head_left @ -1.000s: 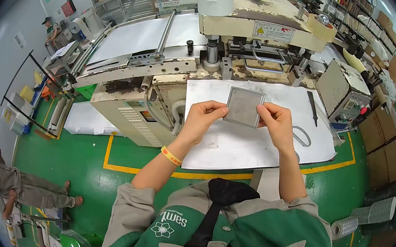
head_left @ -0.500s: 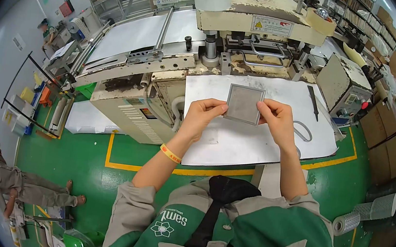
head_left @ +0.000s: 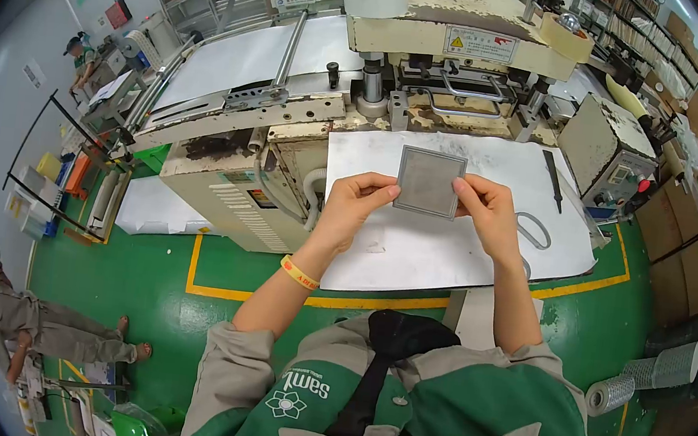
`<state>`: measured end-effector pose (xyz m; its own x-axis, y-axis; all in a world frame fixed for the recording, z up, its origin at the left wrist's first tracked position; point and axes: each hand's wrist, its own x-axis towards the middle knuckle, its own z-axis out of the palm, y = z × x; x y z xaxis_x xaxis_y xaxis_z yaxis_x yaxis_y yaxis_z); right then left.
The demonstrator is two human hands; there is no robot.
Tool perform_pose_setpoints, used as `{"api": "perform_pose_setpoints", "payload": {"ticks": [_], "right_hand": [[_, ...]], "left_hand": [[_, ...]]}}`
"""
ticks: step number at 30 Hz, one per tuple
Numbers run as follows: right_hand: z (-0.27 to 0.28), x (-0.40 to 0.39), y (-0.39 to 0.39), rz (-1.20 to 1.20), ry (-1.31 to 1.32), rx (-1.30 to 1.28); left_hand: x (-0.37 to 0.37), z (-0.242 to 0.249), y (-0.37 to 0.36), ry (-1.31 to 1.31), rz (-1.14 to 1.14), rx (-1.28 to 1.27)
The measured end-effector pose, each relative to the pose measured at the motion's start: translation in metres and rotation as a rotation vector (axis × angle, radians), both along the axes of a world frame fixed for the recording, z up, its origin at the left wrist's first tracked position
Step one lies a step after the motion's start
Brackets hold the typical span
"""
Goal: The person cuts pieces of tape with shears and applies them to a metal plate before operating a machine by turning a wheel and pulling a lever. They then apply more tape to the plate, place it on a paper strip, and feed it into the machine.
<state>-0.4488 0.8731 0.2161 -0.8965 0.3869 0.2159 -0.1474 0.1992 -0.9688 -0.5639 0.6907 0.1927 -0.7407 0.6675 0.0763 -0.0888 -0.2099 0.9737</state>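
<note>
A square grey plate (head_left: pixel 429 182) with a raised rim is held up above the white sheet (head_left: pixel 396 262). My left hand (head_left: pixel 361 206) pinches its left edge between thumb and fingers, a yellow band on the wrist. At the right edge, my right hand (head_left: pixel 490 214) grips the plate the same way. On the sheet to the right lie a grey loop-shaped strip (head_left: pixel 534 231) and a black pointed tool (head_left: pixel 553 181).
Behind the sheet stands a worn cream press (head_left: pixel 438 39) with metal handles. A control box (head_left: pixel 608 153) is at right, cardboard boxes (head_left: pixel 681 247) beyond. One person (head_left: pixel 52 331) stands at lower left, another (head_left: pixel 81 63) farther back.
The plate has tilted slightly, and its rim shows more fully. Both hands keep their hold in nearly the same place.
</note>
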Motion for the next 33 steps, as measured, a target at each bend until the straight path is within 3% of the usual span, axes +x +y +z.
{"api": "perform_pose_setpoints", "payload": {"ticks": [33], "right_hand": [[-0.015, -0.007, 0.011, 0.126, -0.072, -0.162]], "left_hand": [[0.006, 0.006, -0.007, 0.02, 0.005, -0.002]]}}
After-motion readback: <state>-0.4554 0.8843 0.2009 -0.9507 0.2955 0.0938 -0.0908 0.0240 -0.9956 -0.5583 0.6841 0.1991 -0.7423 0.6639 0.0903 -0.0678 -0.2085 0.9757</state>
